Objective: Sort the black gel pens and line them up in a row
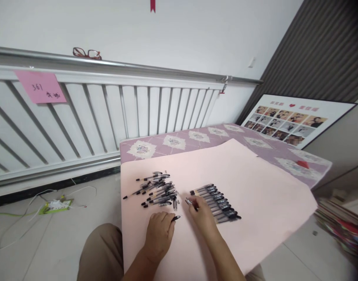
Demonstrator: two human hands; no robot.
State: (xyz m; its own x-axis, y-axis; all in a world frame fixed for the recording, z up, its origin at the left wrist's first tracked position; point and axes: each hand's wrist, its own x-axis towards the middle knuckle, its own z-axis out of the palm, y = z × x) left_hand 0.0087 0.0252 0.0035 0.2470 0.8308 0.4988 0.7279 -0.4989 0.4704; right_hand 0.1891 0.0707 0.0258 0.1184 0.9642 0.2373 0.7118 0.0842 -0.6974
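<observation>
My left hand is closed around a pen, whose black front end and pale tip stick out to the right; the rest is hidden in the fist. My right hand pinches a small clear-and-black pen cap between thumb and fingers. Cap and pen are apart. Beyond my left hand lies a loose pile of pens, with loose caps and small clear bits at its right side. Beside my right hand, several capped pens lie in a neat slanting row, partly covered by that hand.
Pink paper covers most of the table, over a purple patterned cloth. A white radiator stands behind, with glasses on its pipe. A photo board leans at the right. A power strip lies on the floor.
</observation>
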